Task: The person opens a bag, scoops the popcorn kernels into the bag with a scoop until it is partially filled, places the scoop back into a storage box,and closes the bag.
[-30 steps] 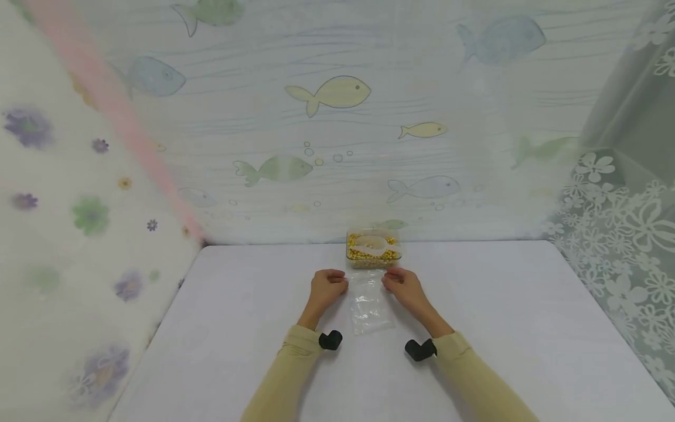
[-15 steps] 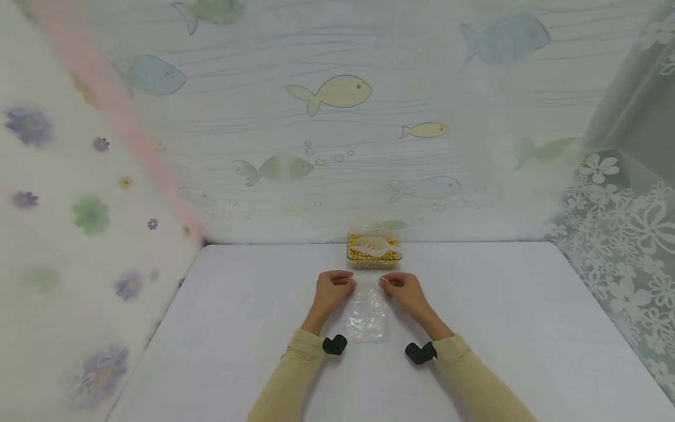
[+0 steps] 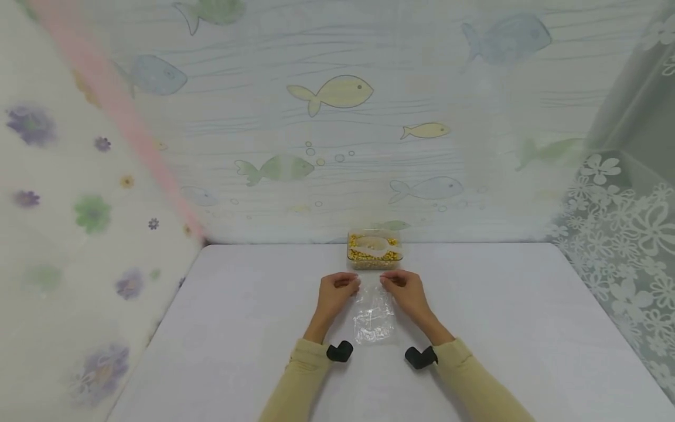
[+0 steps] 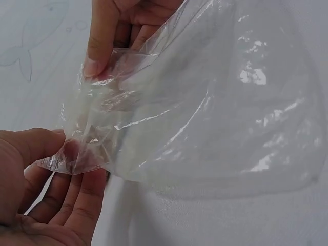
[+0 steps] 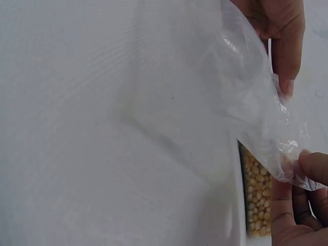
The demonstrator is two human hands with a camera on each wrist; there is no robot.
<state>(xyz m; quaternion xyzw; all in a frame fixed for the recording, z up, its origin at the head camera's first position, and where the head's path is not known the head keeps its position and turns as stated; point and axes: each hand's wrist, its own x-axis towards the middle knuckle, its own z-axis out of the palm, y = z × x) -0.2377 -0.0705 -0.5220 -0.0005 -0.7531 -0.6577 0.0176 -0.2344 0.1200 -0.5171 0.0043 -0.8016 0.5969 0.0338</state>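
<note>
A clear plastic bag [image 3: 373, 319] hangs between both hands over the white table, its lower part toward me. My left hand [image 3: 336, 296] pinches the bag's left top corner between thumb and fingers. At the opposite corner my right hand [image 3: 407, 293] pinches it the same way. In the left wrist view the bag [image 4: 230, 118] looks wrinkled near the hands and flat further down, with nothing visible inside. Just beyond the hands stands a clear box [image 3: 374, 264] of yellow corn kernels [image 5: 258, 195]. A whitish scoop [image 3: 371, 246] lies on the kernels.
The white table [image 3: 237, 328] reaches back to a curtain [image 3: 337, 146] printed with fish. A flowered curtain [image 3: 63, 305] is on the left and a lace one [image 3: 633, 264] on the right. Black wrist cameras [image 3: 340, 351] sit at both cuffs.
My left hand has moved right, closer to the right hand, so the bag's top is held narrower. The bag's lower end has swung slightly left and back right. The box has stayed put.
</note>
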